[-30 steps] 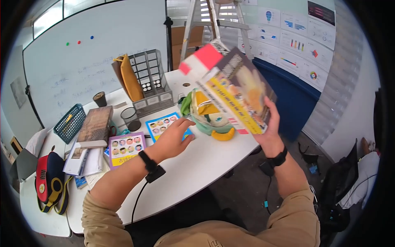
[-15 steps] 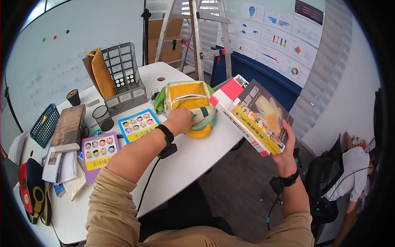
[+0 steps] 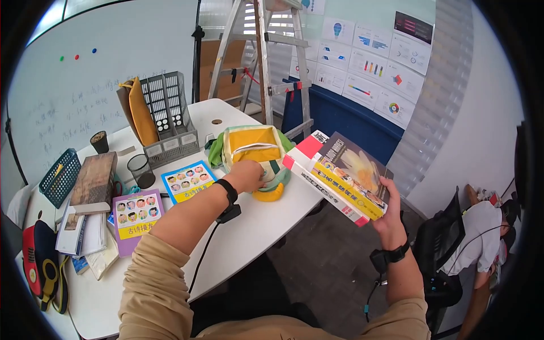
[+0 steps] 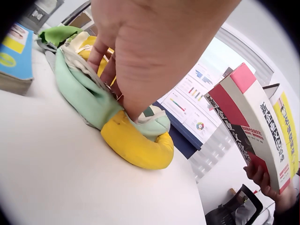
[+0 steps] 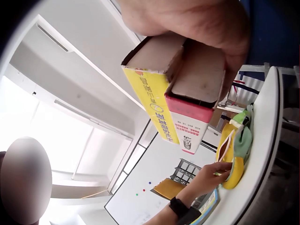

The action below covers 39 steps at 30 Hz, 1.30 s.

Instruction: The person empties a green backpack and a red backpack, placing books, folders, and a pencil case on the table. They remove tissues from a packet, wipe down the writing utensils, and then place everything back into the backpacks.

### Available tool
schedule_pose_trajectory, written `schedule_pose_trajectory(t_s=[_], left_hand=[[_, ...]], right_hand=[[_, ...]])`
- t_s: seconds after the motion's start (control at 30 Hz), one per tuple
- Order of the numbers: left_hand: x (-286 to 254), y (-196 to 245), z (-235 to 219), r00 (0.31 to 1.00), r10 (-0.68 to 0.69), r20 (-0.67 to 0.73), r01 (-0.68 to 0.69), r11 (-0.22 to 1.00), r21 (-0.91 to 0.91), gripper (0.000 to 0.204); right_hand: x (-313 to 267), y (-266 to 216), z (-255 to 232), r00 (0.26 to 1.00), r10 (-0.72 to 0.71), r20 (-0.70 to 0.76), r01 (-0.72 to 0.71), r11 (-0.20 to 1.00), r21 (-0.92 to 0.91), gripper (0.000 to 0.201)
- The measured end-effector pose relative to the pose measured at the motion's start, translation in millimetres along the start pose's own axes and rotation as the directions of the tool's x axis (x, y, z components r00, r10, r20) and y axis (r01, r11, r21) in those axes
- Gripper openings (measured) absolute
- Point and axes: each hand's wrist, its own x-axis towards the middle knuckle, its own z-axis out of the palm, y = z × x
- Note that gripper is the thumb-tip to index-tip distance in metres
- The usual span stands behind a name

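Observation:
At the green and yellow bag, which lies on the table, my left hand pinches the fabric near its front edge. The left wrist view shows fingers curled over the pale green side, beside a stuffed yellow curved part. My right hand grips two thick books together by their lower end, off to the right of the table edge. One has a dark cover and yellow spine; the other is white and red. Both are tilted, and my right palm covers part of them.
A blue booklet and a purple booklet lie left of the bag. Behind them stand a mesh cup and a grey file rack. Books, a teal basket and a red and navy bag are farther left. A ladder stands behind.
My left hand has moved right from above the blue booklet to the bag and taken hold of its fabric. The books in my right hand have been lowered and turned. The head view has shifted.

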Motion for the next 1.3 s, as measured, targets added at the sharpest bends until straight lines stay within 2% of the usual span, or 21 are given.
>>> schedule_pose_trajectory(t_s=[0.1,0.2,0.3,0.4,0.53,0.63,0.73,0.8,0.9,0.93,1.03,1.07,1.17,1.23,1.3], left_hand=[[5.2,-4.0,20.1,0.998,0.036,-0.056,-0.04,0.997,-0.07,0.024],[7.0,-5.7,26.6,0.996,0.024,-0.081,-0.029,0.998,-0.063,0.022],[7.9,-11.2,23.7,0.979,-0.055,-0.197,-0.004,0.958,-0.286,0.02],[5.9,-7.8,-2.9,0.915,-0.019,-0.402,-0.163,0.896,-0.413,0.018],[0.5,8.9,-37.8,0.958,-0.154,-0.243,-0.059,0.721,-0.691,0.019],[-0.2,8.5,-46.1,0.975,-0.215,0.049,0.144,0.45,-0.881,0.021],[-3.3,5.0,-34.8,0.959,-0.217,-0.184,-0.012,0.614,-0.789,0.022],[0.2,9.5,-34.7,0.915,-0.272,-0.297,-0.064,0.63,-0.774,0.025],[4.8,14.8,-39.2,0.843,-0.33,-0.425,-0.135,0.635,-0.761,0.027],[5.1,18.1,-44.8,0.817,-0.346,-0.46,-0.158,0.634,-0.757,0.027],[3.7,30.5,-59.0,0.804,-0.252,-0.538,-0.249,0.68,-0.69,0.025],[2.7,36.0,-62.3,0.799,-0.226,-0.557,-0.28,0.68,-0.677,0.024],[2.5,45.8,-70.6,0.774,-0.163,-0.611,-0.352,0.692,-0.63,0.021],[2.5,50.2,-75.8,0.749,-0.146,-0.646,-0.374,0.712,-0.594,0.02],[-0.9,55.8,-81.8,0.785,-0.129,-0.606,-0.355,0.708,-0.611,0.021]], right_hand=[[-9.1,-6.2,1.9,0.999,-0.031,-0.041,0.03,0.999,-0.018,0.047],[-12.9,-12.3,-12.4,0.998,0.047,-0.035,-0.047,0.999,0.004,0.048],[-14.2,-11.1,-20.6,0.999,-0.002,-0.041,0.001,1.0,-0.007,0.048],[-21.2,-14.7,-15.5,0.998,0.061,0.0,-0.061,0.998,-0.033,0.048],[-12.1,-16.2,-22.2,0.993,0.114,-0.004,-0.114,0.993,-0.025,0.049],[-14.9,-11.8,-5.9,0.995,0.101,0.025,-0.102,0.995,0.006,0.052],[-16.6,-6.6,0.4,0.991,0.124,0.059,-0.127,0.991,0.048,0.055],[-9.6,-5.2,-4.6,0.989,0.138,0.061,-0.14,0.989,0.037,0.056],[-11.7,-2.9,-3.7,0.958,0.285,0.035,-0.28,0.954,-0.103,0.055],[-9.6,0.0,-7.7,0.95,0.305,0.066,-0.294,0.945,-0.142,0.054],[-4.2,8.0,-10.9,0.929,0.367,0.047,-0.357,0.922,-0.147,0.052],[-2.6,13.1,-7.6,0.922,0.376,0.089,-0.363,0.923,-0.128,0.051],[3.2,27.9,17.0,0.932,0.352,0.091,-0.35,0.936,-0.036,0.053],[16.8,36.5,23.2,0.933,0.348,0.091,-0.346,0.938,-0.035,0.057],[26.9,47.7,37.3,0.947,0.305,0.099,-0.299,0.952,-0.065,0.058]])
